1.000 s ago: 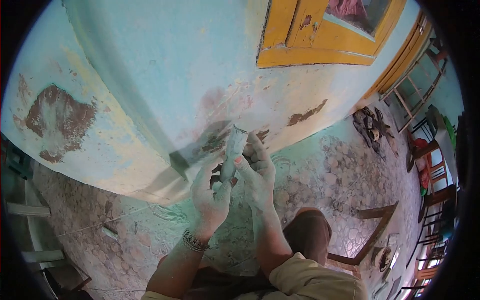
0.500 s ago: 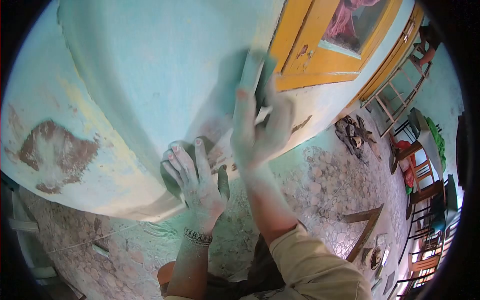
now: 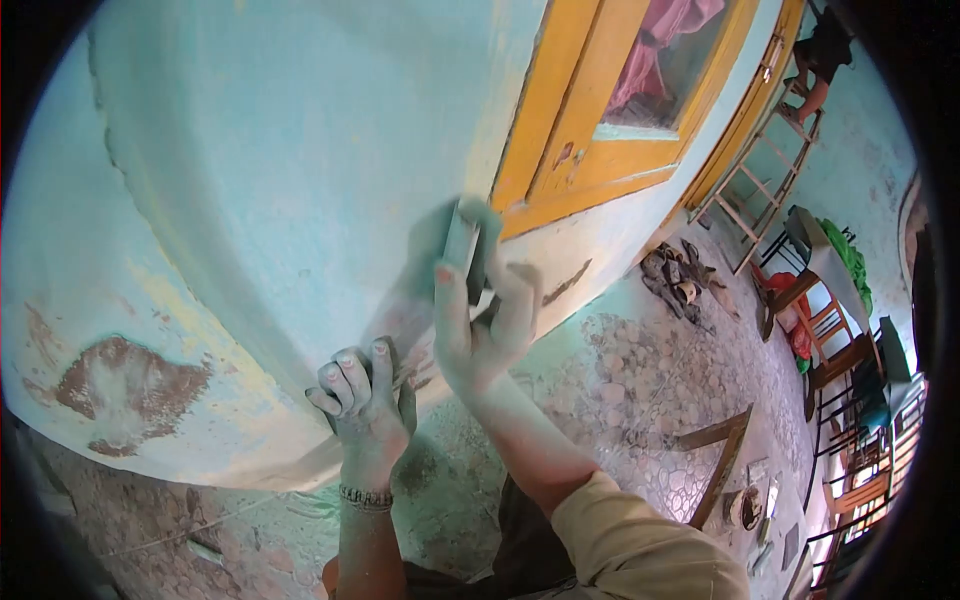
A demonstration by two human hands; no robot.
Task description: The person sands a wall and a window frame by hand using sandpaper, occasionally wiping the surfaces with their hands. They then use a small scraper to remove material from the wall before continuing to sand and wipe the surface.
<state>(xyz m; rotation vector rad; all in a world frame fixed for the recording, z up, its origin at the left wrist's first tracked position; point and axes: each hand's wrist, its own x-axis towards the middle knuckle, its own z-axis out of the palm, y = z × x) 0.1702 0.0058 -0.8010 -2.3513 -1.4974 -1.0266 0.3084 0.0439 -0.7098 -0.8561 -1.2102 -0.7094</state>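
My right hand (image 3: 488, 325), dusted white, is closed around a flat sanding block (image 3: 459, 243). The block lies against the pale turquoise wall (image 3: 300, 150), just left of the yellow-orange window frame (image 3: 530, 120). Lower down, my left hand (image 3: 362, 405) leans on the bottom of the wall with its fingers bent and apart, holding nothing that I can see. Dust coats this hand too, and a braided bracelet (image 3: 366, 498) circles its wrist. Its palm side is hidden.
A brown bare patch (image 3: 130, 390) marks the lower left wall. Shoes (image 3: 680, 280) lie on the stone-patterned floor. Farther right are a wooden ladder (image 3: 765, 175) with a person (image 3: 822, 55) on it, chairs (image 3: 840, 360), an angled wooden piece (image 3: 722, 460) and a small pot (image 3: 742, 508).
My right hand has moved down and left in view with the sanding block. The view has shifted too, showing more of the person on the ladder. My left hand's fingers look more bent.
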